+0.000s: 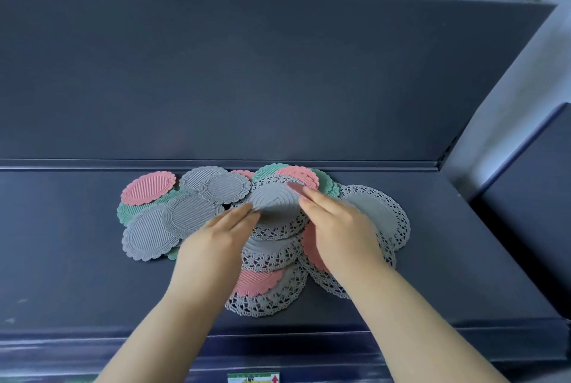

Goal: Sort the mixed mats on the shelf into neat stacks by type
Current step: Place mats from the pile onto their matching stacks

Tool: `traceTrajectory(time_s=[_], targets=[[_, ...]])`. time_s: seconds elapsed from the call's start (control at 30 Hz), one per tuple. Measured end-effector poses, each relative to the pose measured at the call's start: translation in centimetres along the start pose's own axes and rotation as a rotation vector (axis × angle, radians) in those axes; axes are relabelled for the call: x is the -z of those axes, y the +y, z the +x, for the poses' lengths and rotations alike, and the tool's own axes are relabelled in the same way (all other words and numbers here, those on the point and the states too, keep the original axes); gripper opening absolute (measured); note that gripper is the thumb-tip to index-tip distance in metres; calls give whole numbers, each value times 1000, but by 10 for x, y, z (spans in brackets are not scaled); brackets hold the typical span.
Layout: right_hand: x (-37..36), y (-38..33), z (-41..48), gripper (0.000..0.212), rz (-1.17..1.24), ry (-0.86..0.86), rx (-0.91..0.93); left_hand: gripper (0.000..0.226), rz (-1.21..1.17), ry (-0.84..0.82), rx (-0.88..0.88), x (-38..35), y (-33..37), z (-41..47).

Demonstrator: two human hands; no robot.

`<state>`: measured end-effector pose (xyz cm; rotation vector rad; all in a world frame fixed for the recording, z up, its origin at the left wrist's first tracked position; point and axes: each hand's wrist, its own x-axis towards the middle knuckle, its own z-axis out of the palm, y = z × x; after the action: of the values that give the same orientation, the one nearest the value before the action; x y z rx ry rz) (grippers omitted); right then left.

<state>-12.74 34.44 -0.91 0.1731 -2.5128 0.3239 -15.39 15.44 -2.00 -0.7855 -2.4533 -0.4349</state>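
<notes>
A mixed heap of round mats lies on the dark shelf (61, 243). Small scalloped ribbed mats lie on the left: grey (148, 236), pink (148, 188) and green (123, 212). Large grey lace-edged mats (383, 212) spread across the middle and right, with more pink mats (256, 282) among them. My left hand (216, 237) and my right hand (336, 222) both rest on the top lace mat (275, 202) at the centre. Each hand's fingertips touch its edge, left and right. The mat looks slightly bent upward between them.
The shelf's back panel (278, 73) rises right behind the heap. A raised lip runs along the shelf's front edge (309, 336). Another dark unit (531, 212) stands at the right. A small label (253, 378) sits below the front edge.
</notes>
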Motion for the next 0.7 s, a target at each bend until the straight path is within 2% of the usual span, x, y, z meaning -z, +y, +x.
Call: traceTrajectory(time_s=[0.13, 0.2, 0.27, 0.33, 0.37, 0.43, 0.57, 0.7], targets=[[-19, -16, 10, 35, -24, -358, 105, 54, 54, 43, 76, 10, -19, -8], [-26, -18, 8, 32, -86, -440, 147, 50, 73, 29, 71, 6, -28, -14], [-29, -18, 9, 25, -128, -450, 191, 47, 81, -7, 70, 1, -32, -20], [-30, -19, 12, 9, -180, -408, 241, 52, 66, -37, 92, -2, -31, -24], [-31, -18, 14, 7, -175, -373, 233, 54, 49, -45, 109, -3, -30, -24], [-37, -15, 16, 18, -165, -354, 212, 54, 21, -45, 139, -4, -29, -24], [-41, -7, 18, 23, -141, -319, 208, 58, 21, -81, 189, -7, -28, -21], [-18, 1, 17, 26, -2, -49, 119, 50, -1, -40, 157, -5, -23, -17]])
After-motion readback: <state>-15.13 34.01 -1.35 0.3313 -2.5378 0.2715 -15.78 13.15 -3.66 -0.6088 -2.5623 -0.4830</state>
